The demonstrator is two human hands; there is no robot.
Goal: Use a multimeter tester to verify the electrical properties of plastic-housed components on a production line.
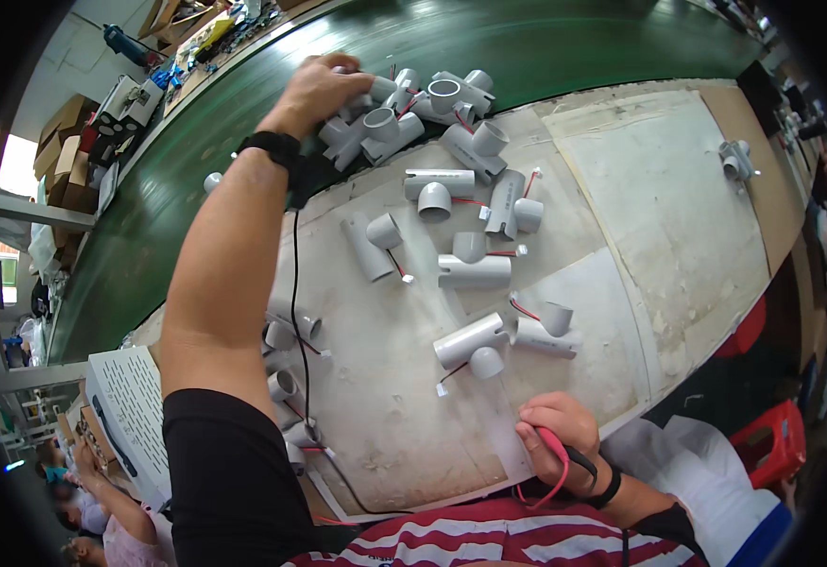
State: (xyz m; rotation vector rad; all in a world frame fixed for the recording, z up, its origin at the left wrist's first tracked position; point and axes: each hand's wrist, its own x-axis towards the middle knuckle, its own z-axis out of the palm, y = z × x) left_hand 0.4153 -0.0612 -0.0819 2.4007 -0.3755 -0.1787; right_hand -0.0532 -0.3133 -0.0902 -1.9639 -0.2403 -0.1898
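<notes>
At the far side of the table, my left hand (323, 92) is closed around a grey plastic tee pipe fitting (382, 90), partly hidden by the fingers. More tee fittings crowd beside it, several with short red-and-black leads and white connectors. My right hand (564, 430), low by the near edge, is closed around a pink-red grip (555, 444) with a red wire looping below it. Closest to that hand lie two tee fittings, one pointing down-left (470, 342) and one to its right (547, 333). A black band (272, 146) circles my left wrist, with a black cord hanging from it.
Past the worn white tabletop (375, 378) runs a green conveyor belt (158, 180). More fittings (286, 386) sit left under my forearm, near a perforated white box (133, 420). A lone fitting (736, 161) rests far right. A red stool (770, 444) stands right; other people work lower left.
</notes>
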